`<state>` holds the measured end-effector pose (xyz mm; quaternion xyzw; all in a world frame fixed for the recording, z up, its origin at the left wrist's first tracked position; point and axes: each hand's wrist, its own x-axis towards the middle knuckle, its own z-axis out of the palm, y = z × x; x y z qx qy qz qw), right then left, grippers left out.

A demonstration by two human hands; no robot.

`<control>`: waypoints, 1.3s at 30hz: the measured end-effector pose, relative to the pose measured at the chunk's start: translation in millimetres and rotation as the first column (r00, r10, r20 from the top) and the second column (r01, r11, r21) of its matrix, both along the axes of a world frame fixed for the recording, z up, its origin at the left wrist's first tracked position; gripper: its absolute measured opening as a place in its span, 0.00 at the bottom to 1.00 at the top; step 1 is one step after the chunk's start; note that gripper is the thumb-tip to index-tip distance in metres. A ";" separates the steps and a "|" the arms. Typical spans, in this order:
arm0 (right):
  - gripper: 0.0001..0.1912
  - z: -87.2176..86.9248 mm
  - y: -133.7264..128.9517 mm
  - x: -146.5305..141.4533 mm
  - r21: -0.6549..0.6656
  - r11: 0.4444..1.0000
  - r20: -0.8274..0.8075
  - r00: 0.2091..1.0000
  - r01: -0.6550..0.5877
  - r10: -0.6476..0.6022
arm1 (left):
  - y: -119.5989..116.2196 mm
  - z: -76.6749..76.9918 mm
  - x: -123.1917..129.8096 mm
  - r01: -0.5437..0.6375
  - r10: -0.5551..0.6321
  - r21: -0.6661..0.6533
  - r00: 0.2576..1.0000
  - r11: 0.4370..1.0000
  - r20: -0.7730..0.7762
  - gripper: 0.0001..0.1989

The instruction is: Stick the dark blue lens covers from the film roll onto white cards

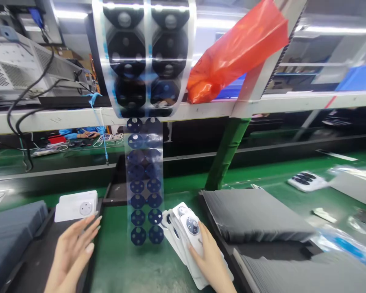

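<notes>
My left hand [75, 248] is open, its fingers apart and holding nothing. Just beyond its fingertips a small stack of white panels [68, 205] with a round camera-like area lies on a black tray [33, 260]. To the right, my right hand [212, 258] grips a white panel shaped like a phone back cover [191, 237], with a dark round camera area. Its thumb and fingers lie along the two long edges. Beneath that panel several similar white panels [175, 238] are fanned out. Between my hands hangs a clear strip of dark round stickers [145, 201].
The strip comes off a large roll [148, 57] above a white rail [207, 110]. Grey stacked sheets [256, 213] sit in a black tray on the right. A green-wrapped post [230, 152] and a red plastic bag [234, 53] are behind. Another person's hand [88, 134] shows at far left.
</notes>
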<state>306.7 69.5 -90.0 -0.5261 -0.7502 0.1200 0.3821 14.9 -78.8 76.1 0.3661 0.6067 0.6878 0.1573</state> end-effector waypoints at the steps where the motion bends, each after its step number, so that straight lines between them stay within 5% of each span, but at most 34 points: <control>1: 0.33 -2.7 0.3 0.2 -0.013 1.000 -0.005 1.000 0.001 -0.001 | 0.5 0.3 -14.5 -0.024 0.023 -0.017 0.999 1.000 -0.045 0.23; 5: 0.33 7.9 -3.5 -4.2 -0.048 0.999 -0.040 0.999 0.027 -0.028 | 18.7 -15.0 -88.9 -0.032 -0.044 -0.237 0.951 0.971 -0.306 0.23; 8: 0.34 26.7 -9.9 -10.5 -0.062 0.998 -0.101 0.994 0.030 -0.036 | 38.2 -37.0 -144.8 -0.214 -0.141 -0.460 0.770 0.862 -0.622 0.23; 10: 0.34 38.2 -14.7 -15.2 -0.082 0.996 -0.153 0.988 0.016 -0.029 | 47.4 -49.6 -171.3 -0.266 -0.171 -0.491 0.715 0.830 -0.678 0.25; 17: 0.32 56.0 -20.8 -25.9 -0.090 0.982 -0.217 0.965 -0.167 0.144 | 67.4 -53.7 -210.5 -0.293 -0.294 -0.542 0.594 0.788 -0.749 0.23; 23: 0.29 58.7 -27.4 -37.1 -0.053 0.992 -0.269 0.958 -0.118 0.100 | 76.9 -40.6 -225.6 -0.329 -0.318 -0.556 0.559 0.763 -0.766 0.18; 28: 0.28 60.4 -27.9 -42.3 -0.072 0.988 -0.295 0.950 -0.134 0.107 | 59.1 -29.2 -215.1 -0.427 -0.170 -0.480 0.585 0.766 -0.793 0.08; 32: 0.28 70.6 -24.9 -50.8 -0.039 0.982 -0.267 0.949 -0.184 0.167 | 39.3 -19.5 -172.2 -0.508 0.081 -0.341 0.640 0.791 -0.764 0.21; 34: 0.29 83.3 -25.0 -60.7 0.035 0.958 -0.196 0.938 -0.284 0.286 | 33.3 -16.7 -135.4 -0.454 0.223 -0.239 0.750 0.858 -0.623 0.28; 37: 0.35 104.8 -26.6 -81.4 0.138 0.863 0.025 0.873 -0.485 0.487 | 34.3 -22.2 -73.7 -0.165 0.008 -0.282 0.875 0.945 -0.485 0.18; 39: 0.39 112.3 -26.6 -95.5 0.177 0.798 0.146 0.817 -0.576 0.558 | 40.7 -34.3 -38.5 0.076 -0.191 -0.310 0.913 0.948 -0.361 0.15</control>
